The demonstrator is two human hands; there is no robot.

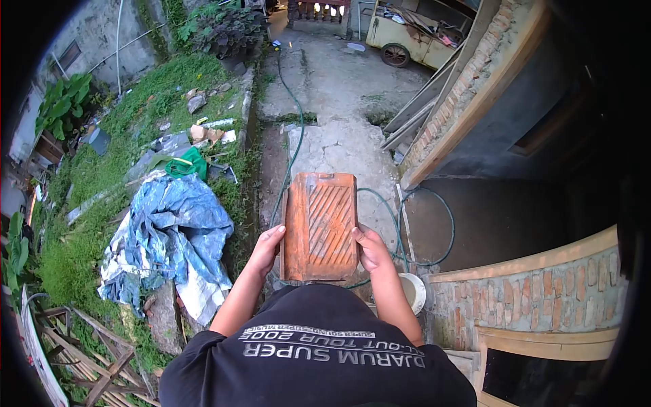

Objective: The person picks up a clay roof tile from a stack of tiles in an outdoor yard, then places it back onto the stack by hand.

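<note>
Over on the left, a crumpled blue tarp (169,237) lies on the grass, with a green bag (186,165) just above it and loose rubble scattered further up the slope. Next comes the left hand (266,245), its fingers closed on the left long edge of a roof tile (320,227), low down on that edge. The roof tile is up in the air in front of the person's chest, upright, its ribbed face turned towards the camera, above a concrete path (339,102). A dark hose (296,122) runs down the path and passes behind it. The right hand (371,247) mirrors the other one, with its fingers clamped on the right long edge at about the same height.

It looks like fired clay, so I judge it stiff, fairly heavy for its size and brittle: a knock on a corner or a drop onto concrete would likely chip or crack it. The matt, ridged surface should give good friction, so slipping seems a small risk unless it is damp. Two hands on the opposite long edges, near the middle of its weight, looks the safest hold, away from the thin corners.

Further right, a white bucket (413,292) sits below the right forearm, and then a curved brick wall (536,298) with a wooden cap
</note>
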